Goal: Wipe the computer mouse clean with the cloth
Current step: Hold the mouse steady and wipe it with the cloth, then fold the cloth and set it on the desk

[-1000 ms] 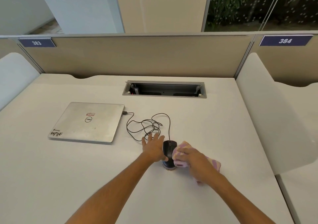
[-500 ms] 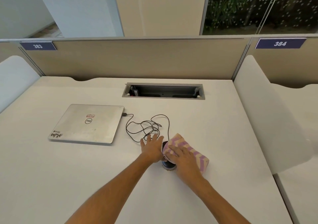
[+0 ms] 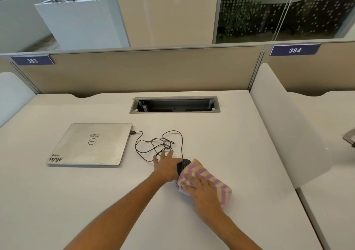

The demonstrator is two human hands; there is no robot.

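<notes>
A black wired computer mouse sits on the white desk; only its front end shows. A purple and cream striped cloth lies over the rest of it. My right hand presses flat on top of the cloth, over the mouse. My left hand rests against the mouse's left side, fingers spread forward on the desk, steadying it. The mouse's black cable loops in a tangle just beyond my left hand.
A closed silver laptop lies to the left, with the mouse cable plugged into its right edge. A cable tray opening is sunk into the desk at the back. White side dividers and a beige partition bound the desk.
The cloth went from bunched at the mouse's right side to spread over its top, with my right hand pressing it down. My left hand stayed by the mouse.
</notes>
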